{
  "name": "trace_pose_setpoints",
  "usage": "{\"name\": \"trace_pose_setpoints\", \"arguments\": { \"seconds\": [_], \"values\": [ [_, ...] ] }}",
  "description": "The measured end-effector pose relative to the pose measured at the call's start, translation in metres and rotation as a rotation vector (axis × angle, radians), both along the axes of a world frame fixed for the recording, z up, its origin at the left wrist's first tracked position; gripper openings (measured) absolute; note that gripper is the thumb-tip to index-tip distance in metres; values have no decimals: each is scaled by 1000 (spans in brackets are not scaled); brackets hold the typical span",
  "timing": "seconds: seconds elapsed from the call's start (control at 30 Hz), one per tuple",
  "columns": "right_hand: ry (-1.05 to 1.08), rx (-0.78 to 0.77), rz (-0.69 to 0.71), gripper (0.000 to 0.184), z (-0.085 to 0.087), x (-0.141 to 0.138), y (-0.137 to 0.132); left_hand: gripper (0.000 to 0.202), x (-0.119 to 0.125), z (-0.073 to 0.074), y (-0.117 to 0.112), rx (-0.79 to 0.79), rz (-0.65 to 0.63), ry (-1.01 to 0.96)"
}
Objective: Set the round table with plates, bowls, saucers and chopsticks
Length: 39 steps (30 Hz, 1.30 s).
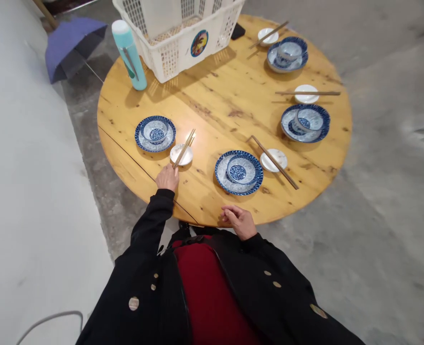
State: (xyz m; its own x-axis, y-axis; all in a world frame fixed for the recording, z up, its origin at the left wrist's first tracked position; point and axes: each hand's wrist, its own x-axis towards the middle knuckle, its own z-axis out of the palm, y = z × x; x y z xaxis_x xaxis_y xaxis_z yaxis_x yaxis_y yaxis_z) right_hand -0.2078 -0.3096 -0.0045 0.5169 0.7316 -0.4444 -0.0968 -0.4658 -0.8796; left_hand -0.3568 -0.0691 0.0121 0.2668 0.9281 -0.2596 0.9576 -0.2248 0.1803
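Note:
My left hand (pixel 167 177) is closed on the near end of a pair of chopsticks (pixel 185 147), which lie slantwise across a small white dish (pixel 176 152). Just beyond that hand, a glass-like bowl (pixel 154 131) sits on a blue-and-white plate (pixel 147 146). My right hand (pixel 239 221) hovers at the table's near edge, fingers loosely curled and holding nothing visible. Closest to it is another patterned plate (pixel 229 184) with a bowl (pixel 241 169) on it. To the right of that plate, chopsticks (pixel 283 171) rest over a white dish (pixel 277 156).
The round wooden table (pixel 204 115) also bears two more place settings on the right, with a near plate (pixel 289 132) and a far plate (pixel 283 68). At the back are a white basket (pixel 177 57), a turquoise bottle (pixel 132 60) and a black phone-like object (pixel 238 31). A purple umbrella (pixel 73 40) stands beyond.

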Motion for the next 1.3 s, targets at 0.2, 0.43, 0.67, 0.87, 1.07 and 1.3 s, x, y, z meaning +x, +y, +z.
{"name": "trace_pose_setpoints", "arguments": {
  "seconds": [0.2,0.43,0.67,0.87,1.07,1.3],
  "values": [
    [5,-6,5,45,0,0,-2,38,3,0,0,0,-13,42],
    [10,-18,13,48,-5,0,-4,39,7,1,-1,-10,19,54],
    [19,-19,16,45,-10,0,-1,38,7,4,-4,-14,23,54],
    [8,-6,17,44,-13,0,1,37,7,10,-4,-26,35,44],
    [16,-22,16,44,-11,-2,4,41,2,9,-2,13,49,-9],
    [-8,-85,-34,50,-9,7,-26,40,-51,7,-6,6,166,-167]
  ]
}}
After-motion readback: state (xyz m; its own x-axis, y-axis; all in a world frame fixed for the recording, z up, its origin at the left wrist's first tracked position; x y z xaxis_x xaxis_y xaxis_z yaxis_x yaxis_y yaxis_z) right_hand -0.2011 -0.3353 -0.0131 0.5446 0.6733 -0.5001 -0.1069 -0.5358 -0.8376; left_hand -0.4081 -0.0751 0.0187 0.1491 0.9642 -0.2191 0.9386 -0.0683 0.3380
